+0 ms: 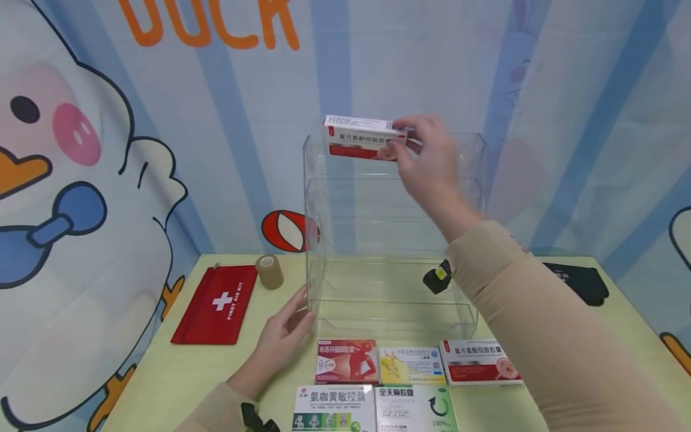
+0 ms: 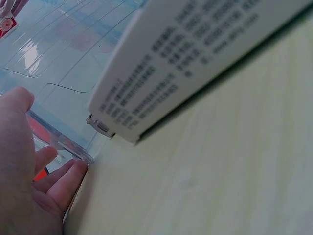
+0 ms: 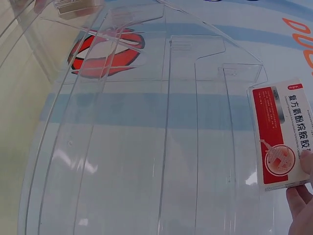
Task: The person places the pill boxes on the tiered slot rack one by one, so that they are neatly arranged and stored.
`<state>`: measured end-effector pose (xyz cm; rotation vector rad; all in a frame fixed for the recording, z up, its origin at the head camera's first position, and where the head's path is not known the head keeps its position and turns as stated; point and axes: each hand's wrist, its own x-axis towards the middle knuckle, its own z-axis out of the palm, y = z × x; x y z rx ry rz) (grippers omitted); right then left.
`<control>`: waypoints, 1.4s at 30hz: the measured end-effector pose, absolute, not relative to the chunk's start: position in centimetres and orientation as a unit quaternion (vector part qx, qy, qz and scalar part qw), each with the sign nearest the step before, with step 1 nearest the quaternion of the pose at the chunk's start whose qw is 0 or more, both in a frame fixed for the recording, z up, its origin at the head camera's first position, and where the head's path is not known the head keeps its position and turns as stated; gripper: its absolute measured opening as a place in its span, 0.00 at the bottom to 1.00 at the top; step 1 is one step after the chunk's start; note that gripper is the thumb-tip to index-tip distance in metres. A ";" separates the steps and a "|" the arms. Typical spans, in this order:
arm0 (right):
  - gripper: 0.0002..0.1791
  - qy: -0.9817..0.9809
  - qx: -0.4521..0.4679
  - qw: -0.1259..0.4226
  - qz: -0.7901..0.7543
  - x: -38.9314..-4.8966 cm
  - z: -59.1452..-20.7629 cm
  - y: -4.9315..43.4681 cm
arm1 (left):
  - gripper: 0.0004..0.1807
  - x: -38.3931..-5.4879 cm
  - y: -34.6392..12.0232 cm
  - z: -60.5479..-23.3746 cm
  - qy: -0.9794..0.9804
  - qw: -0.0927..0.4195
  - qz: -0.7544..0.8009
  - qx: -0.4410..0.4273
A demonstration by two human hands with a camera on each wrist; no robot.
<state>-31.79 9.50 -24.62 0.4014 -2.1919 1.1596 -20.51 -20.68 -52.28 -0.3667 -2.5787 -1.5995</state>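
My right hand (image 1: 429,156) pinches a red and white medicine box (image 1: 358,138) by its right end, up at the top tier of a clear tiered display rack (image 1: 388,237). In the right wrist view the same medicine box (image 3: 283,134) overlaps the rack's upper edge, thumb on its printed face and fingers behind. Low on the rack's left side, my left hand (image 1: 281,339) holds the side panel at its bottom corner. The left wrist view shows the thumb and fingers on either side of that clear panel (image 2: 61,139).
In front of the rack lie several medicine boxes, among them a red one (image 1: 346,362) and a red and white one (image 1: 480,362). A red first aid pouch (image 1: 218,306) and a tape roll (image 1: 269,272) are at left. A black item (image 1: 580,282) lies at right.
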 end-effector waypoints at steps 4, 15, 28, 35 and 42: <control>0.17 -0.829 0.169 0.317 0.429 -32.2 -24.6 9.3 | 0.37 -20.5 -20.6 -52.3 -0.843 0.045 -0.522 -0.120; 0.18 -0.844 0.162 0.281 0.426 -32.8 -24.8 8.5 | 0.37 -20.5 -20.5 -52.4 -0.844 0.056 -0.521 -0.119; 0.19 -0.843 0.155 0.265 0.442 -33.2 -26.0 7.9 | 0.37 -20.4 -20.5 -52.4 -0.842 0.049 -0.525 -0.114; 0.18 -0.830 0.160 0.275 0.458 -33.3 -26.3 7.6 | 0.38 -20.4 -20.5 -52.5 -0.842 0.038 -0.529 -0.100; 0.20 -0.825 0.161 0.270 0.470 -33.2 -26.4 7.6 | 0.37 -20.5 -20.6 -52.7 -0.844 0.038 -0.525 -0.102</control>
